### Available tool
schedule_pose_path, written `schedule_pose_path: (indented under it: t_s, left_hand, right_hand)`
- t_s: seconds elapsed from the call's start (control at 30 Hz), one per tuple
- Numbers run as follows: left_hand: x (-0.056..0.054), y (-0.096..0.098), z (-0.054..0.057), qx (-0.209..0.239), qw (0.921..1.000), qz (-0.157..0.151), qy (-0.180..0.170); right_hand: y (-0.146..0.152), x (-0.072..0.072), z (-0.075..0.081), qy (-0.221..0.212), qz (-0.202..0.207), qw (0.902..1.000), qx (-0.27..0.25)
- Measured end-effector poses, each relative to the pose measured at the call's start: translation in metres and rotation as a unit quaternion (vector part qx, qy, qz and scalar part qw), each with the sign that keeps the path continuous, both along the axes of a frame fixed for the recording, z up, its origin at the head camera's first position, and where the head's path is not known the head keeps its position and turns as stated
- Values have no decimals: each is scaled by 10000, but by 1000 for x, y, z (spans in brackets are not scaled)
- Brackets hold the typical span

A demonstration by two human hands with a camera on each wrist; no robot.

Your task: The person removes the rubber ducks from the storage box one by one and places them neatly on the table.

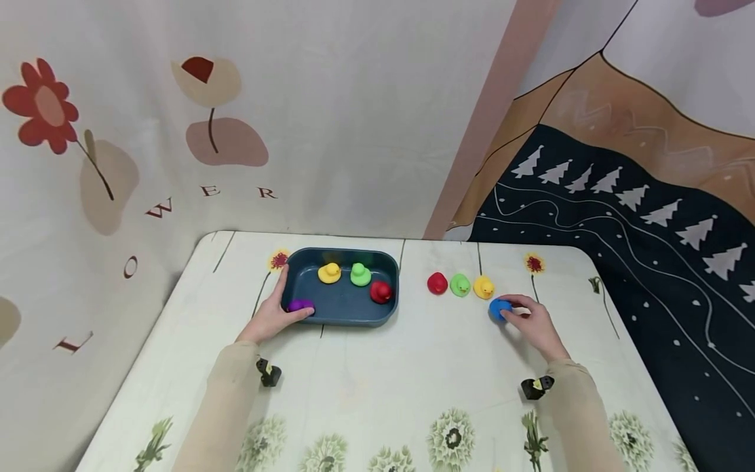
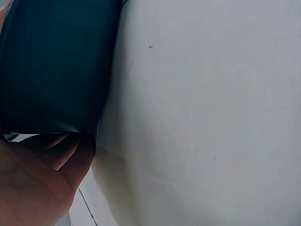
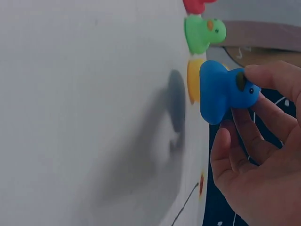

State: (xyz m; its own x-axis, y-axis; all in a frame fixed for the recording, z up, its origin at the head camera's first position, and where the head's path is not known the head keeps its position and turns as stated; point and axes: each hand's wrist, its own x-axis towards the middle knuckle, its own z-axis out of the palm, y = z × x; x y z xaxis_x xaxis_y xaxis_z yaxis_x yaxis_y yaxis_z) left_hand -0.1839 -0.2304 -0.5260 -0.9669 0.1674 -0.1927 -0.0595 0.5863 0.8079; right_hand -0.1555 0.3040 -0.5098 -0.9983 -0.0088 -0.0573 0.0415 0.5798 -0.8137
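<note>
A dark blue tray [image 1: 348,317] lies on the table, and my left hand [image 1: 273,318] grips its left end, the thumb over the near rim and the fingers along the outer end wall. Inside it are a yellow rubber duck [image 1: 329,273], a green one [image 1: 360,275], a red one [image 1: 381,292] and a purple one [image 1: 299,304] beside the thumb. My right hand [image 1: 533,326] pinches a blue rubber duck [image 3: 225,92] by its head. The right wrist view shows that duck raised off the tabletop, its shadow apart from it.
Right of the tray, a red duck [image 1: 437,283], a green duck [image 1: 460,284] and a yellow duck [image 1: 484,287] stand in a row on the flower-patterned tablecloth [image 1: 377,373]. Printed fabric [image 1: 354,118] hangs behind the table's far edge.
</note>
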Motion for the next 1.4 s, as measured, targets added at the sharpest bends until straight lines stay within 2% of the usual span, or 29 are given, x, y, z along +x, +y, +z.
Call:
schedule_pose_path:
  t_s: [0.23,0.5,0.9,1.17,1.4]
  left_hand:
    - [1,-1,2,-8,10000,-25,14]
    - [0,-2,1,-22,10000,-13,-1]
    - [0,-1,0,28,10000,18,-2]
    - [1,0,-1,52,10000,3,30]
    - [-1,-2,-3,8,10000,16,77]
  right_hand:
    - [14,-11,0,-76,60,9999,95]
    - [23,-25,-1,-302,-50,9994,158]
    - [28,-43,-1,-274,-87,9993,250]
    - [31,-46,-10,-583,-178,9981,-79]
    - [32,-45,-18,-576,-299,9976,-238]
